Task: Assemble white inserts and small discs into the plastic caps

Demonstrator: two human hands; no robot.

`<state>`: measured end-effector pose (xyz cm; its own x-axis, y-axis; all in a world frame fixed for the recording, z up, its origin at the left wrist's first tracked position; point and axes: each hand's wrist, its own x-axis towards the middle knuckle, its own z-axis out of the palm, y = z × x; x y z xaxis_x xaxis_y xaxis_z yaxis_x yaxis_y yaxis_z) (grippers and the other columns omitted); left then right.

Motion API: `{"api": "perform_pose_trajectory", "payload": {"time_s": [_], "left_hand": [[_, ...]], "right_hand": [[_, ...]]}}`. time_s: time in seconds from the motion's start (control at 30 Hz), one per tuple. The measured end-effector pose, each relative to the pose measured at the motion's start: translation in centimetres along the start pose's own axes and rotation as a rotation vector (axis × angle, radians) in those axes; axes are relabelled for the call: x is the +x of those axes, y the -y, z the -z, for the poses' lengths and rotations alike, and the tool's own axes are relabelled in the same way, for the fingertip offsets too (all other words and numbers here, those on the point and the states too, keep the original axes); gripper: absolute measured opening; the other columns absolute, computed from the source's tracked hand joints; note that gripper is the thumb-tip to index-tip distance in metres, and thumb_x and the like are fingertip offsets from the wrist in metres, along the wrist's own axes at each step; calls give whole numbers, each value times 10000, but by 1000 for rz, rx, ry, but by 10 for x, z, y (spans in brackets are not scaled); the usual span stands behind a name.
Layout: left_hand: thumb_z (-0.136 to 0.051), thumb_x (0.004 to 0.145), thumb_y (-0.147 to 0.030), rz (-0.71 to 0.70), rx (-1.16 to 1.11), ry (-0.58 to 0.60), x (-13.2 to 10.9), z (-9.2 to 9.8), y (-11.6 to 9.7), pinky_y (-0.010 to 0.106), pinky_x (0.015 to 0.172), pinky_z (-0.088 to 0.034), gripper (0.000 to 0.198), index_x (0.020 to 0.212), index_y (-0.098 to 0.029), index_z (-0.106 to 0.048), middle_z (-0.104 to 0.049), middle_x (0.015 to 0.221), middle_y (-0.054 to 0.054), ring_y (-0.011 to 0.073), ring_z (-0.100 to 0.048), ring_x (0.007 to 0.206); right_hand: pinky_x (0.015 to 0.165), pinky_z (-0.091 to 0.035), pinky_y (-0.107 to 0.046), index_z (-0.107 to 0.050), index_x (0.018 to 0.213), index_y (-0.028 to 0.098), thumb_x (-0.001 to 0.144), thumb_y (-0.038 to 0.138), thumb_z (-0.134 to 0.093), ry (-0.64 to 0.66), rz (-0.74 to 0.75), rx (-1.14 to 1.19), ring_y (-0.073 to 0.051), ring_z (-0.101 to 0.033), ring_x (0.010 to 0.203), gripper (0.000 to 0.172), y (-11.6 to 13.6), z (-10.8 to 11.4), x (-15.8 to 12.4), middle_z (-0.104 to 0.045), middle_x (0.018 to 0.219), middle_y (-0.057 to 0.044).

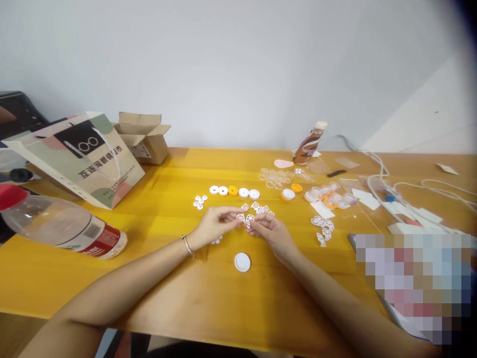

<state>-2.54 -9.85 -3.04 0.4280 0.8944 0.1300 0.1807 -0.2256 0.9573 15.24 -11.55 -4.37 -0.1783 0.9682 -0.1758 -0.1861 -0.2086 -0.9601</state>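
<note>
Two small white perforated plastic pieces are held up close together over the table. My left hand pinches one of them, and my right hand pinches the other perforated piece. Just beyond my fingers lie more white perforated pieces, partly hidden by my right hand. A round white disc with a raised rim lies flat on the table, nearer to me than both hands. Small white round parts sit in a group to the left, and a few more show under my left wrist.
A row of white and orange discs runs behind my hands. Farther back are clear rings and a brown bottle. At left stand a large bottle, a paper bag and a carton. White cables lie right.
</note>
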Motion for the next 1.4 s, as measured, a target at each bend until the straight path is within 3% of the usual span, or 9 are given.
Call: {"api": "perform_pose_trajectory", "payload": {"time_s": [0.17, 0.47, 1.0, 1.4], "left_hand": [[-557, 759, -274, -36, -92, -4, 3, -3, 8, 282, 736, -498, 287, 995, -113, -577, -643, 828, 77, 130, -609, 754], [-510, 796, -234, -251, 160, -32, 3, -3, 10, 238, 703, -466, 224, 981, -145, -597, -548, 832, 52, 100, -544, 749], [-440, 834, -187, -581, 520, -8, -2, 0, 16, 267, 742, -469, 267, 1090, -189, -517, -545, 917, 64, 120, -532, 835], [-430, 838, -189, -515, 507, -23, -1, -1, 14, 272, 751, -468, 260, 1084, -176, -516, -527, 924, 64, 123, -525, 846]], "right_hand": [[752, -483, -298, -587, 777, 183, 609, 280, -687, 43, -52, 37, -130, -638, 684, 218, -3, -1, -1, -684, 717, -13], [792, -479, -297, -653, 812, 181, 615, 278, -686, 73, -80, 31, -124, -638, 719, 223, -6, 2, 1, -692, 788, -26], [789, -489, -299, -656, 750, 181, 602, 287, -693, 52, -73, 29, -124, -640, 699, 186, -7, 1, 1, -692, 760, -18], [823, -468, -308, -656, 768, 181, 592, 302, -700, 93, -79, 28, -127, -636, 723, 218, -6, 1, 0, -688, 744, -14]]}}
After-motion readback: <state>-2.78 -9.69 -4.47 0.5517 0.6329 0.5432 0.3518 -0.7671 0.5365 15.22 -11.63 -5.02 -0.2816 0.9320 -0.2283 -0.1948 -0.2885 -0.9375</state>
